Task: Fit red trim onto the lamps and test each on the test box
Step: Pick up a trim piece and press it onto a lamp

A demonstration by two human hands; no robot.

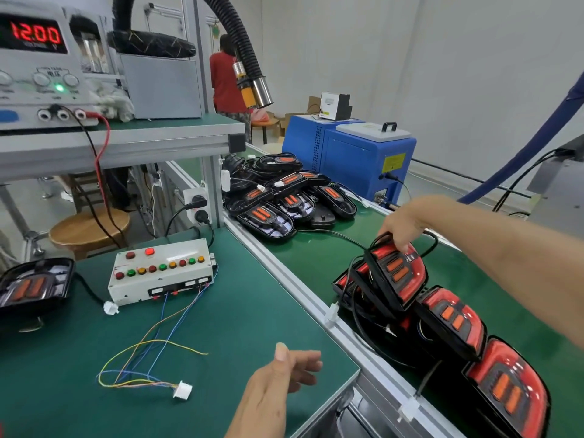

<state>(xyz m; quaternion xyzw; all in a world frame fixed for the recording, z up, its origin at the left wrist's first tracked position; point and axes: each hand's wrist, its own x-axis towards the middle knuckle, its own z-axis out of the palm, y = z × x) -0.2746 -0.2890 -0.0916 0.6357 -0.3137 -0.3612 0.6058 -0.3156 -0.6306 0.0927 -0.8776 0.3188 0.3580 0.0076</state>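
Nearest the camera, the left hand (281, 379) hovers over the green desk (221, 343), fingers (303, 363) loosely spread and holding nothing. Just to its left lies the white plug (182, 389) on coloured wires running from the test box (161, 271).

Across the rail, on the belt (316, 254), the right hand (399, 230) grips the top edge of a red-trimmed lamp (396, 275), which leans on a row of like lamps (452, 320). Untrimmed lamps (278, 197) are piled farther along.

The step looks like setting down or taking up a finished lamp. To do it well, the lamp should probably be held by its black housing, its cable kept from snagging the neighbours, and leaned steadily against the row.
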